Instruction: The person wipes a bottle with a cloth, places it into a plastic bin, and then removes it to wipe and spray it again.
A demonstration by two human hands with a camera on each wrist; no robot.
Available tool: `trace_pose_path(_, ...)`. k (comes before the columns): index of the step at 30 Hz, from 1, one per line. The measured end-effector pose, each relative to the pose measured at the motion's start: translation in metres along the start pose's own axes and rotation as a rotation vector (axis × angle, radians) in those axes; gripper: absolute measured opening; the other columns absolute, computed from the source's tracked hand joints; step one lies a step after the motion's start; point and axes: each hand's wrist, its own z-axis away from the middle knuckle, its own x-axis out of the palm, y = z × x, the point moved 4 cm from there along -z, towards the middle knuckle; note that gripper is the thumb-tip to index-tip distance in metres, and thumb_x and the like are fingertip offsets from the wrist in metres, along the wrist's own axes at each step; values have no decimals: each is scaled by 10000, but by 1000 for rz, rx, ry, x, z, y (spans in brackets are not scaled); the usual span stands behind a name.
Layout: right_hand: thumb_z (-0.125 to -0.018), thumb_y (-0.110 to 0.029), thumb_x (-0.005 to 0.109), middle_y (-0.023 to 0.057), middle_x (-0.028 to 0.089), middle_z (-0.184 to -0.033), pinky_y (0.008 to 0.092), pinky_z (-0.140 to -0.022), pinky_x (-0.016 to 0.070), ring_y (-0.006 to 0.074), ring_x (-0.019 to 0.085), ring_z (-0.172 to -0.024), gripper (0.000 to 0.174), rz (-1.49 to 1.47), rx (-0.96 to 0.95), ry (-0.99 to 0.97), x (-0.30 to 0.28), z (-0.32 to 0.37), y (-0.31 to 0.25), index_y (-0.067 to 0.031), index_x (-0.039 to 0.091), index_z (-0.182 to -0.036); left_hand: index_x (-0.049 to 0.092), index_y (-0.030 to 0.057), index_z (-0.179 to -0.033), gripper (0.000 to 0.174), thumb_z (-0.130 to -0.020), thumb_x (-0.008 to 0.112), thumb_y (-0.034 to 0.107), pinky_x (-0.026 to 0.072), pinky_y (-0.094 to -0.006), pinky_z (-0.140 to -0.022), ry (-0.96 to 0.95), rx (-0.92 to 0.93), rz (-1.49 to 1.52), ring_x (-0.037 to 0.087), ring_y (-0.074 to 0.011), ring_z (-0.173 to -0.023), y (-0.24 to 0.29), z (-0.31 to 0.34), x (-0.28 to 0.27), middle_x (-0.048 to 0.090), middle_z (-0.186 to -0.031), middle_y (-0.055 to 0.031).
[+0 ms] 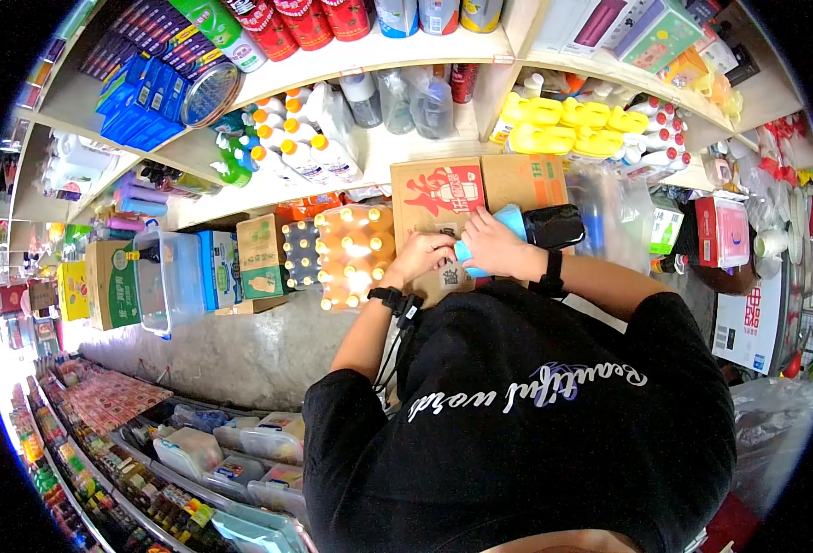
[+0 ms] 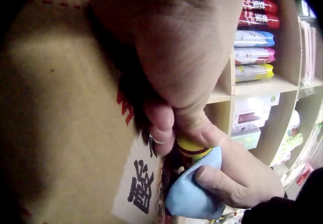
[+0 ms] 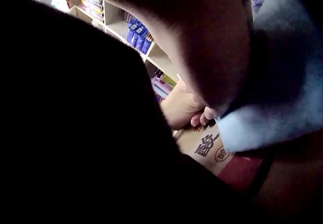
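A light blue cloth [image 1: 512, 221] lies under and around the right hand [image 1: 497, 245], whose fingers grip it above a cardboard box [image 1: 411, 198]. In the left wrist view the cloth [image 2: 194, 188] wraps part of a small item with a yellow end [image 2: 192, 147]. The left hand [image 1: 421, 259] pinches that item with curled fingers, close beside the right fingertips. The right wrist view shows the cloth [image 3: 272, 118] large and near, with the left hand [image 3: 184, 108] beyond it. A black object [image 1: 555, 227] sits past the right hand; what it is cannot be told.
Shelves hold yellow bottles [image 1: 535, 124], white bottles [image 1: 309, 157] and red cans [image 1: 303, 20]. Left of the box stand a pack of orange-brown bottles [image 1: 356, 253], more cartons and a clear plastic bin [image 1: 169, 281]. Lidded containers [image 1: 273, 438] line the lower left.
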Motion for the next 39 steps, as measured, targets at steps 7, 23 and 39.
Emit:
trace_pose_path(7, -868, -570, 610, 218, 642, -1144, 505, -1143, 306, 381, 522, -1232, 674, 102, -20, 101, -11, -4, -7, 60, 655, -1103, 723, 41, -887, 94, -894, 664, 114, 525, -295, -555, 50, 70, -64, 640, -130, -567, -5, -2, 1, 688, -709, -71)
trace_pose_path(23, -969, -425, 583, 115, 672, -971, 394, -983, 431, 278, 605, -1034, 443, -416, -89, 203, 1, -10, 30, 3, 688, -926, 705, 41, -893, 199, -999, 611, 182, 451, -229, -492, 110, -112, 113, 569, -72, -545, -6, -3, 2, 636, -641, -14)
trace_pose_path(39, -1007, -384, 519, 182, 703, -888, 432, -848, 519, 340, 651, -930, 427, -409, 265, 222, -35, 22, 86, -11, 719, -952, 681, 3, -982, 404, -1084, 443, 313, 475, -226, -508, 87, -130, 336, 576, -79, -586, -17, -3, 4, 679, -749, -39)
